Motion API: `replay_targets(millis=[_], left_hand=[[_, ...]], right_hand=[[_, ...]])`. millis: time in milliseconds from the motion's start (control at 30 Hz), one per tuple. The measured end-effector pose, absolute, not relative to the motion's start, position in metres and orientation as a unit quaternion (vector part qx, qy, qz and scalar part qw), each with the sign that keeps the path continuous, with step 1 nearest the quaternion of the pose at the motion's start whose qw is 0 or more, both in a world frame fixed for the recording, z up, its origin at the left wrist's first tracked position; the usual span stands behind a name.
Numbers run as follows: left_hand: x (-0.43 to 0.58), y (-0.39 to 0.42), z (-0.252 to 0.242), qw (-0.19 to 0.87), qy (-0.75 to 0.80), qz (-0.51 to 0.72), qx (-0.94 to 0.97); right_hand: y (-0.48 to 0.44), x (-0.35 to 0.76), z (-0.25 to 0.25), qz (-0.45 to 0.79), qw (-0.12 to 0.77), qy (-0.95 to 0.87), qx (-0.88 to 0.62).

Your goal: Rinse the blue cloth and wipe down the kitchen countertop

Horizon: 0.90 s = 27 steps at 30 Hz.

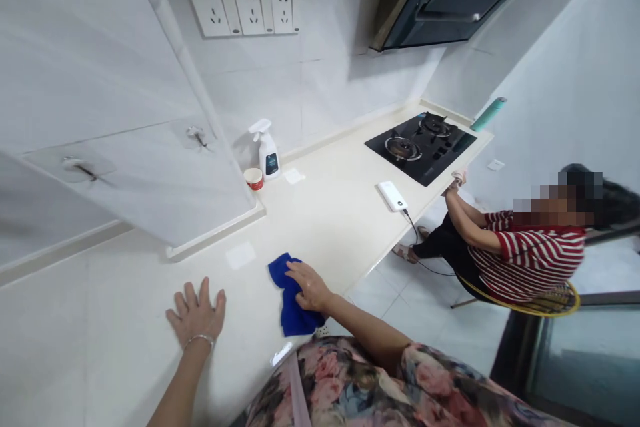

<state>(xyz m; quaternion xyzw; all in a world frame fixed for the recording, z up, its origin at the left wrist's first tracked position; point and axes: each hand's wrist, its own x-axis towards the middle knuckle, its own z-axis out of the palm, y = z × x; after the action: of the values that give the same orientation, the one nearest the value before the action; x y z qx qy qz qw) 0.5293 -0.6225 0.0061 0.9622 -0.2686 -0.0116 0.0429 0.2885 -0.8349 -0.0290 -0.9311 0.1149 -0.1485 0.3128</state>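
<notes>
My left hand (197,313) lies flat on the pale countertop (125,320), its fingers spread and nothing under them that I can see. A bracelet circles that wrist. To the right, my right hand (311,288) presses on a blue cloth (295,310), with the thumb and fingers bent over its folds. The cloth lies rumpled on the counter close to the front edge, and part of it is hidden beneath the hand.
A white spray bottle (269,152) and a small red-and-white cup (253,179) stand by the wall panel. Farther right are a white power bank (393,196) with a cable and a black gas hob (423,147). A seated person (530,247) is at the right, beyond the counter edge.
</notes>
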Motion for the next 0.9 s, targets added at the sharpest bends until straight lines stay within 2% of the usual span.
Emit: replay_targets(millis=[200, 333, 567, 767, 900], left_hand=[[0.528, -0.625, 0.005, 0.046, -0.272, -0.005, 0.961], [0.525, -0.625, 0.007, 0.039, -0.265, -0.020, 0.963], [0.522, -0.620, 0.002, 0.052, -0.263, -0.021, 0.963], [0.521, -0.615, 0.000, 0.058, -0.271, -0.012, 0.961], [0.520, -0.615, 0.001, 0.055, -0.272, -0.016, 0.961]], right_hand=[[-0.862, 0.182, -0.024, -0.154, 0.299, 0.210, -0.918], [-0.904, 0.164, -0.026, -0.155, 0.258, 0.270, -0.915], [-0.992, 0.272, -0.026, -0.090, 0.198, 0.400, -0.890], [-0.982, 0.386, -0.027, -0.115, 0.121, 0.348, -0.922], [-0.966, 0.438, -0.016, -0.094, 0.119, 0.304, -0.941]])
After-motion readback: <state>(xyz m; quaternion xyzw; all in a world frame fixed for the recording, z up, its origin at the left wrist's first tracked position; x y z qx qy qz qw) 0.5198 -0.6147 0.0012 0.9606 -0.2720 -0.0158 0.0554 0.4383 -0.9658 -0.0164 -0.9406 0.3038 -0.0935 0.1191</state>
